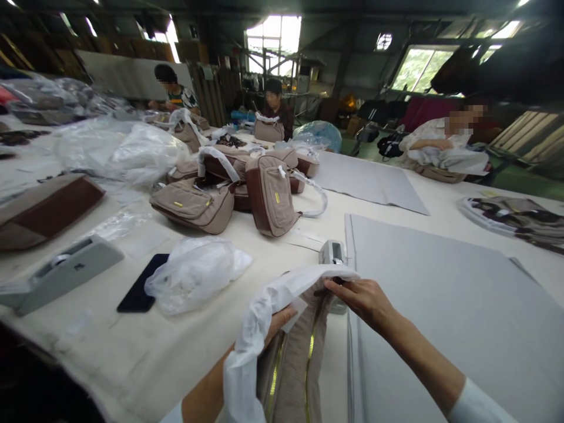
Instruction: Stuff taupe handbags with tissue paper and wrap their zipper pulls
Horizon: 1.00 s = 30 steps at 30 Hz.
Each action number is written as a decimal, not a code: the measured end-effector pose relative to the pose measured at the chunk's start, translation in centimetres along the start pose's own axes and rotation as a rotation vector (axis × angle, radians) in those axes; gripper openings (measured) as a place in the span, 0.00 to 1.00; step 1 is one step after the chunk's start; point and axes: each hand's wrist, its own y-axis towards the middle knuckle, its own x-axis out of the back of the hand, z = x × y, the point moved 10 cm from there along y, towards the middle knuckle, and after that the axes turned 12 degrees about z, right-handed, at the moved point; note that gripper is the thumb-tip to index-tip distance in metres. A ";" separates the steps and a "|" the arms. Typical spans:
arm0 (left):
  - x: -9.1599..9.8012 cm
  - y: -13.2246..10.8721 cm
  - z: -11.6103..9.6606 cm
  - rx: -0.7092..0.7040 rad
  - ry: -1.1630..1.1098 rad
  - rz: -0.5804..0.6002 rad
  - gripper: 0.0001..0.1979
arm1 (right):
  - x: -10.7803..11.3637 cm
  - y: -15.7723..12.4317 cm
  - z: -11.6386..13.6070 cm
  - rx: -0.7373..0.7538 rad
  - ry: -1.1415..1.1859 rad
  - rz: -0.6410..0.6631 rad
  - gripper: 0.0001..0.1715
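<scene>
Bright windows (273,44) back the white tabletop (132,352), whose near edge slants across the lower left, past a tape dispenser (83,273); pale surface shows between that edge and a plastic bag (194,273). Grey sheets (432,305) spread over the right side. Toward the near edge, the right hand (361,296) pinches a beige handbag (291,382) where its wrapped strap (241,370) ends; the left hand (281,320), partly hidden, touches the strap, its grip impossible to tell.
</scene>
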 end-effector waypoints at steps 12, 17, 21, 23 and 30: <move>-0.8 1.7 0.4 0.044 0.140 0.044 0.10 | 0.0 -0.1 -0.4 0.005 0.118 -0.085 0.28; -2.1 2.8 -1.1 -0.065 0.235 0.115 0.06 | -0.1 -0.2 -0.5 0.021 0.099 -0.092 0.28; -4.5 3.9 -1.7 -0.038 0.207 0.198 0.07 | -0.4 0.1 0.0 0.026 0.106 -0.068 0.26; -5.8 4.4 -2.1 -0.054 0.156 0.244 0.08 | -0.6 0.0 0.1 0.007 0.154 -0.072 0.26; -5.7 5.0 -0.9 -0.020 0.064 0.222 0.08 | -1.7 -2.6 -4.9 -0.422 0.625 -0.353 0.25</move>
